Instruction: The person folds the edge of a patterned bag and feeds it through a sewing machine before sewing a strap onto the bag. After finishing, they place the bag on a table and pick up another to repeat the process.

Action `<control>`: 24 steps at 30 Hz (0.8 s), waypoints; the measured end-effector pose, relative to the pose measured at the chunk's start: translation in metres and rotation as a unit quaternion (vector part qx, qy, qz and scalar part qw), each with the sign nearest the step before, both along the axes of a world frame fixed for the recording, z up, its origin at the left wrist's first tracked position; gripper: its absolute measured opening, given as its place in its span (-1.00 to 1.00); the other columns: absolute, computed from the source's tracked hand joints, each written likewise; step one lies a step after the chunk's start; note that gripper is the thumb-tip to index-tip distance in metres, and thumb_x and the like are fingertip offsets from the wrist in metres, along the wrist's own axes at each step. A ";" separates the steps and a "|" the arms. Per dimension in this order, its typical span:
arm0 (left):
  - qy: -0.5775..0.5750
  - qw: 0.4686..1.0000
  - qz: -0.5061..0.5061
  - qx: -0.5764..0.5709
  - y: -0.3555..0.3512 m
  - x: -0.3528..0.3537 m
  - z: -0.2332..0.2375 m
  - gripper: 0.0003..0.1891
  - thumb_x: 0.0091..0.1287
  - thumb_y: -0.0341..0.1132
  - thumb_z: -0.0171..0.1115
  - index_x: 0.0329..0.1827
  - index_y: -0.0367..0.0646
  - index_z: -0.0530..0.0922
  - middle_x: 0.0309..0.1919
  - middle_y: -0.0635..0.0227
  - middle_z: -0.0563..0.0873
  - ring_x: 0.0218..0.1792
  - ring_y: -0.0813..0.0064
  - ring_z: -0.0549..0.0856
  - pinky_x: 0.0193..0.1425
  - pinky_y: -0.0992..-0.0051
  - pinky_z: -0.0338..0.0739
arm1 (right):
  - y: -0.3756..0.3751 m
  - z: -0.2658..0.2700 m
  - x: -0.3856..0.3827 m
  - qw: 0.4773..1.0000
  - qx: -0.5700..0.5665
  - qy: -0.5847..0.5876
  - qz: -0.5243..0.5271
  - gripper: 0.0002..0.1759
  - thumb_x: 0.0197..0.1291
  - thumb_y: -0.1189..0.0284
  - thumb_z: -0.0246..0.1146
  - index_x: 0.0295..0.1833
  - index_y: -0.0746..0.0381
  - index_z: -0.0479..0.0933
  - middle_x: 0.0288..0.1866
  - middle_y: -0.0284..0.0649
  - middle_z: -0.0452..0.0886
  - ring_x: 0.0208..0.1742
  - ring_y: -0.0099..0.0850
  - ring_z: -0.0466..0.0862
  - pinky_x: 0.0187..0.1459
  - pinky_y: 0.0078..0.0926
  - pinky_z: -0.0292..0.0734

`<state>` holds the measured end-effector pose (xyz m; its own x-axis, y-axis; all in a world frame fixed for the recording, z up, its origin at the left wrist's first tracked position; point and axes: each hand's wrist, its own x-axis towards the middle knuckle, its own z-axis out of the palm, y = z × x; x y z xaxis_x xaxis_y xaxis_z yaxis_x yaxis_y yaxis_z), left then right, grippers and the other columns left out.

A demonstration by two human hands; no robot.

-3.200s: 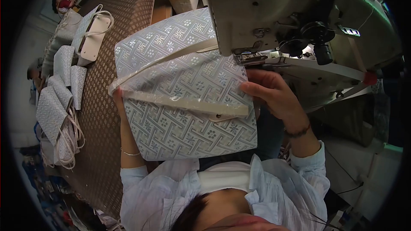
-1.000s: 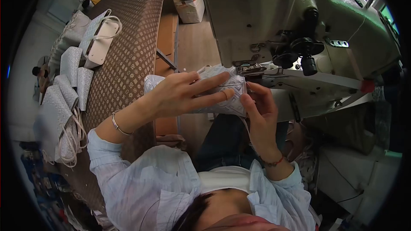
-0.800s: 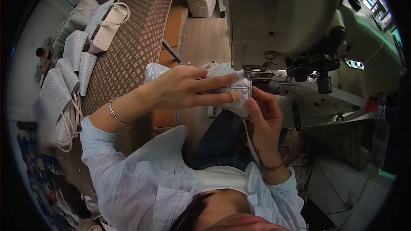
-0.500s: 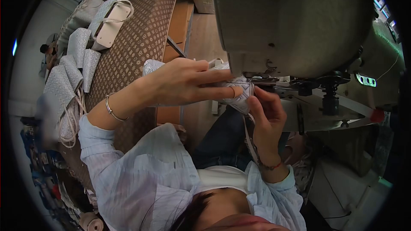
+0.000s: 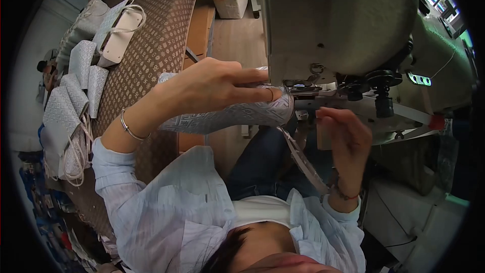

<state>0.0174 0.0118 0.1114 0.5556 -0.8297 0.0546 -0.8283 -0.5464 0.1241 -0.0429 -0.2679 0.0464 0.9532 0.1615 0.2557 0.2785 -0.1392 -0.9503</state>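
Observation:
A pale grey bag piece (image 5: 222, 119) with a geometric pattern lies at the sewing machine (image 5: 328, 25), its right end under the presser foot area. My left hand (image 5: 217, 86) grips it from above, with two fingers stretched along its top near the foot. A narrow trim strip (image 5: 303, 164) hangs from the piece's right edge down towards my right wrist. My right hand (image 5: 349, 134) is apart from the piece, to the right below the machine arm. Its fingers are curled towards the thumb; whatever lies between them, if anything, is hidden.
On the left, a brown patterned table (image 5: 151, 45) bears a white handbag (image 5: 118, 40) and several patterned bag pieces (image 5: 68, 103) with cords. An open cardboard box (image 5: 230, 0) stands on the floor behind. Black tension knobs (image 5: 382, 83) project from the machine.
My right hand has let go of the piece's edge and moved right. More of the bag piece shows below my left hand, which still holds it. The view has shifted slightly.

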 end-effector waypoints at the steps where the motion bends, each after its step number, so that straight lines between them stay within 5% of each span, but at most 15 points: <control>1: 0.042 0.999 0.014 0.003 0.000 0.000 0.001 -0.57 0.32 -0.34 0.08 0.21 0.40 0.49 0.00 0.52 0.60 -0.36 0.44 0.65 -0.30 0.46 0.62 | -0.011 0.010 -0.004 0.998 -0.015 -0.050 -0.038 -0.83 0.30 0.57 0.16 -0.04 0.39 0.55 -0.18 -0.17 0.66 -0.21 -0.52 0.63 -0.11 -0.61 0.54; 5: -0.014 0.999 -0.018 -0.029 0.003 0.002 -0.009 -0.55 0.24 -0.33 0.19 0.20 0.35 0.54 -0.22 0.52 0.63 -0.39 0.54 0.58 -0.39 0.55 0.52 | -0.068 0.042 -0.016 0.933 -0.079 -0.231 -0.264 -0.79 0.34 0.54 0.10 0.02 0.38 0.52 -0.10 -0.07 0.64 -0.13 -0.38 0.65 -0.08 -0.55 0.55; 7: -0.085 0.994 -0.046 -0.060 0.005 0.006 -0.019 -0.63 0.29 -0.30 0.17 0.14 0.33 0.58 -0.28 0.53 0.61 -0.41 0.54 0.57 -0.39 0.54 0.51 | -0.072 0.071 -0.007 0.829 -0.065 -0.364 -0.419 -0.80 0.32 0.60 0.08 -0.04 0.48 0.52 -0.13 -0.02 0.64 -0.10 -0.27 0.66 -0.07 -0.45 0.59; 8: -0.084 0.994 -0.043 -0.062 0.006 0.005 -0.017 -0.63 0.29 -0.30 0.17 0.14 0.33 0.58 -0.28 0.53 0.61 -0.41 0.54 0.57 -0.39 0.54 0.51 | -0.100 0.085 -0.005 0.831 -0.067 -0.364 -0.417 -0.80 0.32 0.60 0.08 -0.04 0.48 0.52 -0.13 -0.02 0.64 -0.10 -0.27 0.66 -0.07 -0.45 0.59; 10: -0.033 0.998 -0.048 0.004 0.007 0.006 -0.010 -0.61 0.31 -0.37 0.05 0.18 0.24 0.52 0.18 0.40 0.55 -0.31 0.36 0.67 -0.28 0.45 0.64 | -0.141 0.105 0.004 0.790 -0.093 -0.405 -0.451 -0.78 0.34 0.56 0.04 -0.05 0.48 0.52 -0.12 -0.03 0.64 -0.08 -0.27 0.66 -0.05 -0.44 0.58; 16: -0.016 0.998 -0.047 -0.025 0.010 0.009 -0.016 -0.55 0.25 -0.40 0.08 0.21 0.24 0.49 0.20 0.42 0.52 -0.38 0.41 0.64 -0.35 0.46 0.62 | -0.199 0.114 0.037 0.685 -0.200 -0.483 -0.507 -0.67 0.41 0.46 -0.08 -0.06 0.46 0.54 -0.10 -0.03 0.64 -0.03 -0.25 0.65 0.01 -0.41 0.57; 23: -0.058 0.997 -0.052 -0.005 0.012 0.006 -0.021 -0.55 0.25 -0.40 0.08 0.20 0.25 0.50 0.23 0.44 0.49 -0.34 0.47 0.61 -0.33 0.51 0.59 | -0.145 0.051 0.050 0.663 -0.255 -0.462 -0.531 -0.51 0.48 0.33 -0.22 -0.08 0.45 0.56 -0.07 -0.03 0.65 0.03 -0.24 0.64 0.08 -0.38 0.55; 24: -0.058 0.997 -0.051 -0.029 0.010 0.006 -0.021 -0.63 0.27 -0.33 0.13 0.14 0.21 0.58 -0.04 0.44 0.57 -0.38 0.48 0.61 -0.33 0.51 0.56 | -0.139 0.048 0.050 0.675 -0.234 -0.450 -0.537 -0.49 0.49 0.31 -0.24 -0.08 0.44 0.56 -0.07 -0.03 0.65 0.04 -0.23 0.64 0.09 -0.38 0.55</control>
<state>0.0231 0.0216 0.0903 0.4564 -0.8748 0.1625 -0.8894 -0.4540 0.0536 0.0067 -0.4071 0.0940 0.0788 -0.2351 0.9688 0.2139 -0.9452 -0.2468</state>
